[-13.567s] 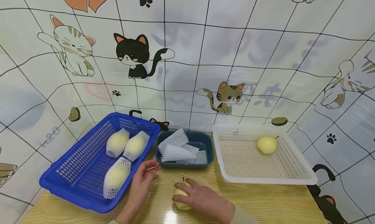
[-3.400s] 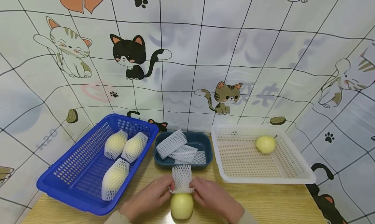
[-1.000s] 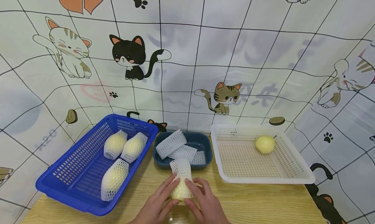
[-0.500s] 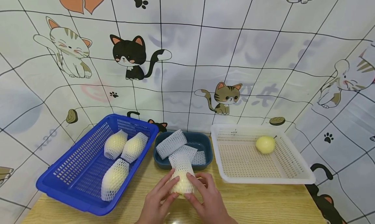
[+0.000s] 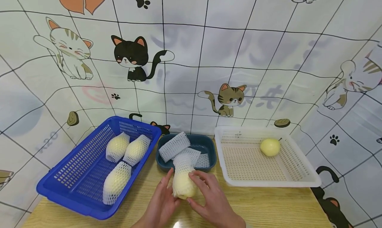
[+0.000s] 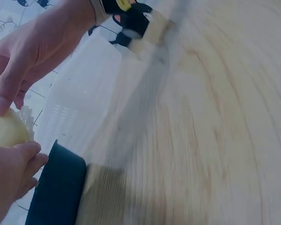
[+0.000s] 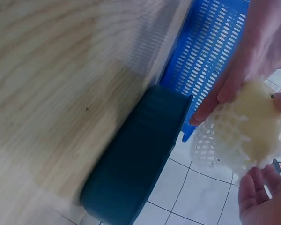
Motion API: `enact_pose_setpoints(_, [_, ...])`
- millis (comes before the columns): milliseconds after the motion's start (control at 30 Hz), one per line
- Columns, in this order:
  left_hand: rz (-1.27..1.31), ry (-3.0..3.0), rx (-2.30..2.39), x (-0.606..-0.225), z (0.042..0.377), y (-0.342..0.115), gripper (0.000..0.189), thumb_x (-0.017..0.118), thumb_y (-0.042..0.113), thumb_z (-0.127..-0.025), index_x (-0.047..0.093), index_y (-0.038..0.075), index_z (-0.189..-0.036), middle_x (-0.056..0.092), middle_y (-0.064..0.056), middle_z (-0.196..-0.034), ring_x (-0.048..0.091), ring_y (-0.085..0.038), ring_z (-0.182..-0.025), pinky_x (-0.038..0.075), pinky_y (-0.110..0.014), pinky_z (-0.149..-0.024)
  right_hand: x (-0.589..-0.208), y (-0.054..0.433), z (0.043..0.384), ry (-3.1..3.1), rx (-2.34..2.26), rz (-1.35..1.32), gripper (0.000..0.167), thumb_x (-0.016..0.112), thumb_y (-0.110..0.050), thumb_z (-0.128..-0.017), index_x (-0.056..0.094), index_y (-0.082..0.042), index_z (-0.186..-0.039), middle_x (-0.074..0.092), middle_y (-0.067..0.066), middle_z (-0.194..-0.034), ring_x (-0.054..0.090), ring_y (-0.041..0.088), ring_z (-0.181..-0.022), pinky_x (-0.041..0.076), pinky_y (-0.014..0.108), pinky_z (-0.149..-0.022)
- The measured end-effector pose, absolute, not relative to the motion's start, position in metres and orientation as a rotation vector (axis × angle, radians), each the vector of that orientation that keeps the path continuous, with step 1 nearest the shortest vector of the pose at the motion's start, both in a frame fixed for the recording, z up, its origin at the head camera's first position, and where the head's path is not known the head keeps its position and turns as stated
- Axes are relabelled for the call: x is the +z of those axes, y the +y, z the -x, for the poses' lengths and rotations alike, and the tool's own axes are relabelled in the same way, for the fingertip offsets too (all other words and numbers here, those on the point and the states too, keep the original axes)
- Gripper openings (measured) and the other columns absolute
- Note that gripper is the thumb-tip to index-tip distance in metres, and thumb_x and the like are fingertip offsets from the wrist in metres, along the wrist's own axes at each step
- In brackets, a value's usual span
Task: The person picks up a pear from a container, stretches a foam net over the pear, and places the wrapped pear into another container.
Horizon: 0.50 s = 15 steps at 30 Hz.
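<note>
In the head view, a pale yellow pear (image 5: 184, 185) sits inside a white foam net sleeve (image 5: 182, 163), its bottom end bare and tipped toward me. My left hand (image 5: 161, 198) cups the pear from the left and below. On the right side, my right hand (image 5: 213, 199) grips it between thumb and fingers. The right wrist view shows the netted pear (image 7: 257, 124) between both hands, above the table. A dark spot marks the pear's bare end (image 6: 4, 131) in the left wrist view.
Behind the hands stands a dark teal tray (image 5: 209, 167) with several flat foam nets (image 5: 176, 146). At left, a blue basket (image 5: 74, 204) contains three netted pears (image 5: 117, 181). A white basket (image 5: 268, 183) at right holds one bare pear (image 5: 271, 147).
The pear was bare under my right hand, then both hands stretched a net above it. Now the net surrounds the pear. Lately it has tilted, and my left hand has slid to its side and underneath.
</note>
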<state>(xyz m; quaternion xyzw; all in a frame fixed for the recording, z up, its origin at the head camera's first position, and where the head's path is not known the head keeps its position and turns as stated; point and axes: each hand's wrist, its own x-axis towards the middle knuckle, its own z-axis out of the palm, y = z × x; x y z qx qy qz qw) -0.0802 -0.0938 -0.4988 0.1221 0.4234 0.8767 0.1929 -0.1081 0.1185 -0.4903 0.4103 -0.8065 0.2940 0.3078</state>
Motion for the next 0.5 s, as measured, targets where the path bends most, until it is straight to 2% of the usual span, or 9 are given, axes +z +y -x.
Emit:
enact_pose_setpoints(67, [-0.305, 1.193, 2.446, -0.499, 0.081, -0.090, 0.071, 0.009, 0.055, -0.110, -0.016, 0.015, -0.163, 0.015, -0.023, -0.166, 0.036, -0.018, -0.141, 0.038, -0.030, -0.111, -0.489, 0.118, 0.109, -2.107, 0.759, -1.097, 0.063, 0.067, -0.047, -0.100, 0.055, -0.006, -0.147, 0.062, 0.007, -0.137, 0.055, 0.025, -0.114, 0.045, 0.033, -0.097])
enact_pose_setpoints(167, [-0.249, 1.173, 2.460, -0.500, 0.082, -0.083, 0.066, 0.015, 0.053, -0.111, 0.003, 0.012, -0.161, 0.040, -0.007, -0.152, 0.046, -0.016, -0.131, 0.043, -0.032, -0.107, -0.485, 0.118, 0.110, -2.092, 0.750, -1.126, 0.064, 0.066, -0.049, -0.100, 0.056, -0.006, -0.146, 0.067, 0.003, -0.133, 0.056, 0.029, -0.118, 0.041, 0.039, -0.104])
enact_pose_setpoints(233, [-0.225, 1.154, 2.480, -0.500, 0.081, -0.080, 0.061, 0.021, 0.047, -0.113, 0.008, 0.011, -0.160, 0.047, -0.002, -0.143, 0.050, -0.015, -0.125, 0.046, -0.033, -0.104, -0.484, 0.119, 0.110, -2.108, 0.788, -1.152, 0.064, 0.065, -0.051, -0.100, 0.055, -0.008, -0.147, 0.067, 0.001, -0.134, 0.055, 0.030, -0.124, 0.040, 0.037, -0.108])
enact_pose_setpoints(300, [-0.205, 1.139, 2.505, -0.501, 0.081, -0.078, 0.059, 0.028, 0.041, -0.114, 0.007, 0.012, -0.161, 0.049, -0.003, -0.141, 0.052, -0.017, -0.124, 0.047, -0.034, -0.103, -0.484, 0.120, 0.110, -2.119, 0.862, -1.176, 0.065, 0.065, -0.049, -0.100, 0.053, -0.007, -0.148, 0.064, 0.004, -0.140, 0.054, 0.030, -0.129, 0.039, 0.034, -0.112])
enact_pose_setpoints(400, [-0.185, 1.138, 2.533, -0.502, 0.081, -0.076, 0.065, 0.035, 0.033, -0.114, 0.000, 0.013, -0.164, 0.046, -0.007, -0.144, 0.053, -0.019, -0.125, 0.048, -0.035, -0.103, -0.486, 0.123, 0.110, -2.155, 1.037, -1.155, 0.068, 0.069, -0.044, -0.099, 0.050, -0.004, -0.150, 0.055, 0.010, -0.149, 0.050, 0.027, -0.136, 0.037, 0.029, -0.115])
enact_pose_setpoints(500, [-0.164, 1.148, 2.561, -0.502, 0.082, -0.074, 0.067, 0.037, 0.031, -0.113, -0.004, 0.013, -0.164, 0.043, -0.010, -0.145, 0.052, -0.021, -0.126, 0.048, -0.035, -0.103, -0.489, 0.125, 0.111, -2.187, 1.194, -1.062, 0.069, 0.078, -0.034, -0.094, 0.050, -0.005, -0.150, 0.050, 0.014, -0.150, 0.049, 0.024, -0.136, 0.044, 0.029, -0.109])
